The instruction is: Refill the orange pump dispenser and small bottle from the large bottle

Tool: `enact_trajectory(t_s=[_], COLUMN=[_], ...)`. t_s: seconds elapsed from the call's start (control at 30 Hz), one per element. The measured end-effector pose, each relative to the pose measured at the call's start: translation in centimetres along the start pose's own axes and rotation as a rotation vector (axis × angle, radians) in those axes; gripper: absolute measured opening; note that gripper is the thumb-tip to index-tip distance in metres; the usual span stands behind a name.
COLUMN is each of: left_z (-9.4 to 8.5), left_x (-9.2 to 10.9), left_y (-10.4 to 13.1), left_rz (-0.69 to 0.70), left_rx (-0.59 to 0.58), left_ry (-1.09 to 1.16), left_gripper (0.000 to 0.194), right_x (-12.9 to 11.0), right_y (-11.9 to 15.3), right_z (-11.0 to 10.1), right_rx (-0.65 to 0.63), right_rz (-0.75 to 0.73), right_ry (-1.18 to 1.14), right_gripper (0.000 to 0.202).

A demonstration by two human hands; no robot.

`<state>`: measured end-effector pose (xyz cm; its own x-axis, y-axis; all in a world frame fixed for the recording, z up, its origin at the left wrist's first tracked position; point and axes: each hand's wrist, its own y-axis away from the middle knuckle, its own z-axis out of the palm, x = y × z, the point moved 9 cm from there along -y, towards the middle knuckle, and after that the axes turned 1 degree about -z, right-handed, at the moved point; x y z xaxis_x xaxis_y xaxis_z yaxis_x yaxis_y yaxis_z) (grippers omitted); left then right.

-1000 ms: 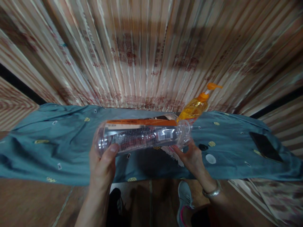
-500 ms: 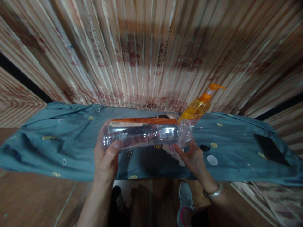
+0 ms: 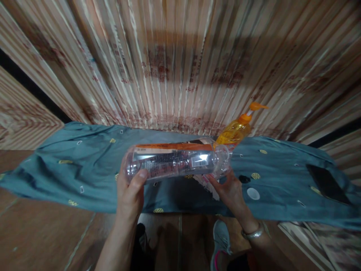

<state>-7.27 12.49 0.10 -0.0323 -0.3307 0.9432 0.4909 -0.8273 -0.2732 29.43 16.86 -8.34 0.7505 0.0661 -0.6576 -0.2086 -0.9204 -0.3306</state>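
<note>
Bottle (image 3: 176,162), clear plastic and lying on its side, is held in the air between both hands, above the near part of a cloth (image 3: 84,169). Its base points left and its neck right; an orange-edged label with fine print and a barcode runs along the body. The left hand (image 3: 130,194) is wrapped around the base end, with the thumb pressed on the near side and the other fingers hidden behind the plastic. The right hand (image 3: 229,188) is set at the neck end, its fingers curled up under and around the shoulder of the bottle; whether a cap is gripped cannot be told. A metal band (image 3: 252,234) is worn on the right wrist.

Behind the neck end, an orange pump bottle (image 3: 235,130) is seen standing on the cloth, just beside the clear one in the view. To the right of the right hand, a white disc (image 3: 253,193) and a small dark round thing (image 3: 244,179) are laid on the cloth, near each other. Farther right, well apart from the hands, a phone (image 3: 327,183) is laid flat. Striped wall panels (image 3: 180,67) rise behind the cloth. Below, a shoe (image 3: 221,237) is seen on a brown floor (image 3: 42,233).
</note>
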Motion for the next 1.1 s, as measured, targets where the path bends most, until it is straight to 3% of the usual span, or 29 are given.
enact_trajectory(t_s=[0.1,0.33,0.6,0.83,1.1], left_z=[0.0,0.2,0.6,0.7,0.5], left_x=[-1.1,-1.5,-1.7,-2.2,-1.1], left_y=[0.0,0.2,0.5,0.7,0.6], left_rz=[-0.094,-0.135,-0.145,-0.112,-0.083], left_rx=[-0.021,0.041,0.064,0.095,0.077], left_ry=[0.101,0.132,0.192,0.216,0.194], left_gripper=[0.080,0.085,0.077,0.076,0.072], right_x=[0.1,0.1,0.2,0.2,0.2], right_y=[0.0,-0.1,0.2,0.5,0.4], right_z=[0.1,0.1,0.1,0.1,0.2], right_rx=[0.015,0.046,0.097,0.112,0.075], right_rz=[0.003,-0.022,-0.053,-0.086,-0.078], right_ry=[-0.008,-0.054,-0.086,-0.083,-0.082], right_gripper=[0.086,0.109,0.109,0.082,0.052])
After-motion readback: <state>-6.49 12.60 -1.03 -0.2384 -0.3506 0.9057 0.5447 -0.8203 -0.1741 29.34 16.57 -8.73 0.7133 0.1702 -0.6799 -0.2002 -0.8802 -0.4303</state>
